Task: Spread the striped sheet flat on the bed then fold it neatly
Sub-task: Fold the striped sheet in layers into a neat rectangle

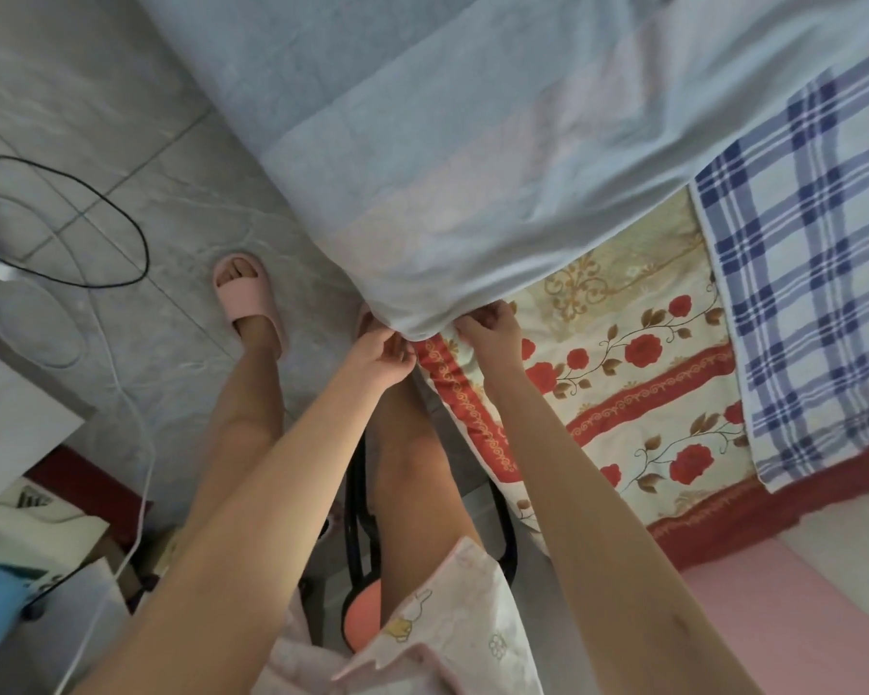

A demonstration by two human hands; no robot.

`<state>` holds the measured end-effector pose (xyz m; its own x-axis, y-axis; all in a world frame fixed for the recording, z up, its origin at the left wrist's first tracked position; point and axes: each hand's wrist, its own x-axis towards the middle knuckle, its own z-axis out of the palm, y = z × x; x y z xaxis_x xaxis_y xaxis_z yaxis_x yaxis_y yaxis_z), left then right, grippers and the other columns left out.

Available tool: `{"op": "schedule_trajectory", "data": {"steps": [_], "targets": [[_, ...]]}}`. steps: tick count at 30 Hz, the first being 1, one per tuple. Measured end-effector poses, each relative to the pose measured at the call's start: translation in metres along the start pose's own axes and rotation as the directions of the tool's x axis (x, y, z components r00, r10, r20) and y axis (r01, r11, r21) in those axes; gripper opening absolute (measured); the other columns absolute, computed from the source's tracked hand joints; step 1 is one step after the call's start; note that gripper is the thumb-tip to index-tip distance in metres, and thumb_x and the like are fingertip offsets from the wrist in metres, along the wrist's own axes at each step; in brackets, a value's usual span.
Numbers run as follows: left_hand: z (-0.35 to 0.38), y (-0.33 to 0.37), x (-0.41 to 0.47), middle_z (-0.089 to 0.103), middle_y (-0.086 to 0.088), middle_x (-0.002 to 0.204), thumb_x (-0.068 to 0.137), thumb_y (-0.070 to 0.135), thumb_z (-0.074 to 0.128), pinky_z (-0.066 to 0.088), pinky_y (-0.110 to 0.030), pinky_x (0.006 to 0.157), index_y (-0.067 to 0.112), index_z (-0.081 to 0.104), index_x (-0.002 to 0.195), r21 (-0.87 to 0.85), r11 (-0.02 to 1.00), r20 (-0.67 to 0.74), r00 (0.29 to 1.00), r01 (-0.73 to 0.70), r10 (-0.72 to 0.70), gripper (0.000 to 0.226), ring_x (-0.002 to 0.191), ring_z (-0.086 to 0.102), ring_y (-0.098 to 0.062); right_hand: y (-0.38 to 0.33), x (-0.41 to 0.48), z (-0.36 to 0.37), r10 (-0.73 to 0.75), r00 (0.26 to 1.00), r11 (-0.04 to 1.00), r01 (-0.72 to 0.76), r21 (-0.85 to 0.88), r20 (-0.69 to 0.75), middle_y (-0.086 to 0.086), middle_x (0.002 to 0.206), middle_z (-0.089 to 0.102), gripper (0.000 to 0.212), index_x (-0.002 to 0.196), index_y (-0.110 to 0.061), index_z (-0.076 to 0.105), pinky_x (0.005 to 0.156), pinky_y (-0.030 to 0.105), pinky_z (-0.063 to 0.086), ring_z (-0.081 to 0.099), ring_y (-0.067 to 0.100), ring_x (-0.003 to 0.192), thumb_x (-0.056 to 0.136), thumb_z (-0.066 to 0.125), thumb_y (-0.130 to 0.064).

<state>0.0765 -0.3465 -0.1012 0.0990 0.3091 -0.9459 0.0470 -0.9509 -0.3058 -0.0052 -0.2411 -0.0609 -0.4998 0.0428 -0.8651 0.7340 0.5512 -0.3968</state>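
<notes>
At the near corner of the floral bedcover (648, 373) you hold the striped sheet (472, 143) bunched to a point. The rest lies across the cover's far part, w/ its left side spilling past the cover's edge toward the floor (121, 92).

Likely trouble: both grips sit v. close together, so a tug from there probably drags the cloth into a ridge instead of flattening it. You'd want the hands well apart along the hem. The overhang could also slide floorwards and pull the lot off the cover, esp. if one pinch slips. The plaid cloth (798, 273) on the cover's right side may get caught under the sheet & rucked. Your slippered foot (248, 306) stands left of the cover's corner, so loose hem could get trodden on.

Hands: L hand (385, 353) is just left of the cover's corner, fingers curled, pinching the hem. R hand (487, 328) sits over that corner, knuckles up, fingertips nipping the same hem. Both arms reach fwd & down, nearly straight.
</notes>
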Motion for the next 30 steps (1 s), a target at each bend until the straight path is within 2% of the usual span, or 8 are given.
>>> {"op": "schedule_trajectory", "data": {"steps": [9, 13, 19, 23, 25, 26, 28, 30], "targets": [[0.008, 0.017, -0.002, 0.059, -0.002, 0.084, 0.087, 0.006, 0.065, 0.054, -0.025, 0.071, 0.007, 0.054, 0.108, 0.337, 0.937, -0.083, 0.989, -0.090, 0.124, 0.023, 0.072, 0.058, -0.010, 0.001, 0.007, 0.005, 0.103, 0.995, 0.988, -0.102, 0.117, -0.004, 0.006, 0.079, 0.061, 0.005, 0.086, -0.010, 0.060, 0.074, 0.027, 0.052, 0.059, 0.018, 0.075, 0.085, 0.064, -0.012], [-0.010, 0.006, -0.004, 0.062, -0.004, 0.082, 0.090, -0.003, 0.053, 0.051, -0.032, 0.076, 0.003, 0.052, 0.124, 0.348, 0.932, -0.113, 0.981, -0.107, 0.155, 0.034, 0.071, 0.062, -0.011, -0.001, 0.007, 0.002, 0.118, 0.993, 0.986, -0.118, 0.119, 0.010, -0.001, 0.076, 0.057, 0.021, 0.101, -0.007, 0.058, 0.066, 0.022, 0.048, 0.056, 0.012, 0.068, 0.090, 0.065, -0.024], [-0.032, -0.017, -0.017, 0.062, -0.012, 0.118, 0.097, -0.002, 0.045, 0.048, -0.037, 0.093, -0.003, 0.046, 0.130, 0.235, 0.967, -0.150, 0.979, -0.102, 0.140, 0.034, 0.120, 0.056, -0.020, -0.001, 0.004, -0.011, 0.112, 0.994, 0.985, -0.110, -0.135, 0.004, 0.004, 0.086, 0.065, 0.025, 0.110, -0.005, 0.055, 0.065, 0.023, 0.053, 0.063, 0.015, 0.071, 0.090, 0.065, -0.017], [-0.026, -0.023, -0.022, 0.050, -0.004, 0.130, 0.096, 0.022, 0.043, 0.044, -0.041, 0.098, 0.004, 0.043, 0.133, 0.333, 0.942, -0.259, 0.957, -0.041, 0.133, 0.041, 0.127, 0.048, -0.024, 0.000, -0.002, -0.015, 0.229, 0.881, 0.957, -0.281, -0.069, -0.414, 0.008, 0.086, 0.062, 0.008, 0.099, -0.003, 0.050, 0.060, 0.028, 0.052, 0.062, 0.022, 0.072, 0.092, 0.052, -0.005], [-0.020, -0.019, -0.026, 0.035, -0.014, 0.144, 0.090, 0.031, 0.048, 0.038, -0.045, 0.100, 0.006, 0.034, 0.138, 0.671, 0.720, -0.239, 0.867, -0.179, 0.438, 0.056, 0.133, 0.037, -0.035, -0.011, -0.003, -0.006, 0.063, 0.730, 0.991, -0.128, -0.046, -0.681, 0.005, 0.089, 0.054, 0.017, 0.101, -0.009, 0.046, 0.063, 0.027, 0.049, 0.055, 0.019, 0.076, 0.089, 0.043, 0.002], [-0.014, -0.013, -0.027, 0.029, -0.017, 0.145, 0.090, 0.028, 0.051, 0.033, -0.045, 0.103, 0.007, 0.033, 0.137, 0.817, 0.457, -0.069, 0.727, -0.351, 0.683, 0.054, 0.133, 0.033, -0.038, -0.020, -0.002, 0.004, -0.205, 0.669, 0.971, 0.049, -0.233, -0.714, 0.006, 0.095, 0.054, 0.024, 0.105, -0.008, 0.049, 0.075, 0.032, 0.050, 0.054, 0.020, 0.086, 0.086, 0.043, 0.004], [0.004, 0.009, -0.039, 0.021, -0.018, 0.150, 0.090, 0.025, 0.052, 0.024, -0.049, 0.108, 0.012, 0.036, 0.137, 0.807, -0.298, 0.477, 0.265, -0.510, 0.838, 0.051, 0.137, 0.024, -0.040, -0.042, 0.004, 0.032, -0.710, 0.588, 0.677, 0.420, -0.604, -0.387, 0.011, 0.112, 0.058, 0.039, 0.115, -0.006, 0.056, 0.098, 0.040, 0.043, 0.053, 0.026, 0.109, 0.079, 0.045, 0.002], [0.028, 0.038, -0.034, 0.014, -0.018, 0.156, 0.090, 0.035, 0.049, 0.017, -0.060, 0.109, 0.018, 0.030, 0.147, 0.630, -0.704, 0.760, 0.074, -0.329, 0.645, 0.063, 0.142, 0.011, -0.043, -0.071, 0.018, 0.061, -0.843, 0.492, 0.229, 0.694, -0.683, 0.217, 0.012, 0.134, 0.053, 0.050, 0.131, -0.010, 0.053, 0.109, 0.048, 0.030, 0.044, 0.034, 0.129, 0.081, 0.047, -0.008]]}}
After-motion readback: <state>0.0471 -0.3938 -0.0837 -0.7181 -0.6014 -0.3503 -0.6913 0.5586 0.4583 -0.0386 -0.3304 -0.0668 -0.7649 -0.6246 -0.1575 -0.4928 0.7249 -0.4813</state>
